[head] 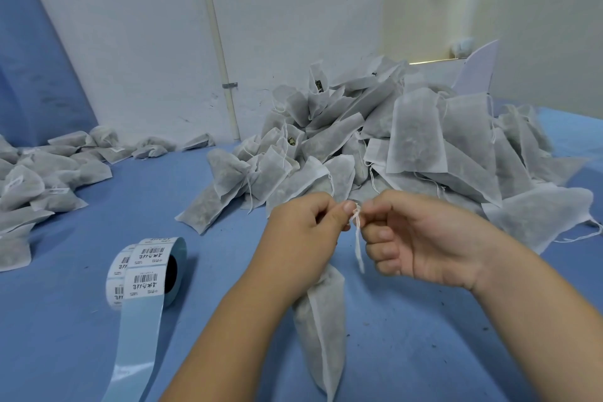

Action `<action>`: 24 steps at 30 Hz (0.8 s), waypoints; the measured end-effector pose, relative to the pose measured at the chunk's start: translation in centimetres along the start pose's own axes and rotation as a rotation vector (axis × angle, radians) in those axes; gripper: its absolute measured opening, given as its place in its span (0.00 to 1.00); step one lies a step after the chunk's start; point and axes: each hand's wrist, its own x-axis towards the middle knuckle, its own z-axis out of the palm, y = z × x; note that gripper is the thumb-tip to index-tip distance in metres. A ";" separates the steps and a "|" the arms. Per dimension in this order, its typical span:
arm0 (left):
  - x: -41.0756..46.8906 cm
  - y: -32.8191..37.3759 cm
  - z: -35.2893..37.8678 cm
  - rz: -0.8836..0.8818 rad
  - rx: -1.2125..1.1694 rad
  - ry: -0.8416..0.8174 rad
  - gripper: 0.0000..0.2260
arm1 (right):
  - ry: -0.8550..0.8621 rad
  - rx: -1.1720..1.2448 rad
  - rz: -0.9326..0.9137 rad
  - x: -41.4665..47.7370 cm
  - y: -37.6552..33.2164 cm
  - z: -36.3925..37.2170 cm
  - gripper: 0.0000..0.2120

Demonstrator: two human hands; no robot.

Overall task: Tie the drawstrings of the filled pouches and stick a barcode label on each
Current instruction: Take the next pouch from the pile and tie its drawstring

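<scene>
Nearest to me, a filled pouch (321,330) hung neck-up over the blue table (424,352), its bottom end pointing toward the person. Just above the pouch both hands met at its drawstring (358,238). The left hand (300,232) pinched the string between thumb and forefinger, the other fingers curled in. The right hand (421,238) pinched it from the other side in the same way, and the two sets of fingertips were almost touching. A loose tail of string dangled between the hands.

Left of the pouch stood a label roll (146,271) with barcodes showing, its bare backing strip (137,352) trailing toward the table's near edge. Beyond the pouch rose a big heap of pouches (375,140). Far left of it lay a lower pile (49,173), some with labels. Behind everything stood a white wall (146,26) with a pipe (217,36).
</scene>
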 end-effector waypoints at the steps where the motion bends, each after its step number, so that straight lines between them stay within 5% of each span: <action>1: 0.0 0.0 0.0 0.000 -0.017 -0.005 0.15 | 0.011 -0.008 -0.007 0.0 0.1 0.0 0.05; 10: 0.1 -0.1 0.0 -0.023 -0.105 -0.029 0.17 | 0.480 -0.327 -0.247 0.5 0.3 0.0 0.08; 24: 0.0 -0.1 0.0 0.022 -0.039 0.001 0.16 | 0.302 -0.373 -0.217 -0.2 0.4 0.1 0.05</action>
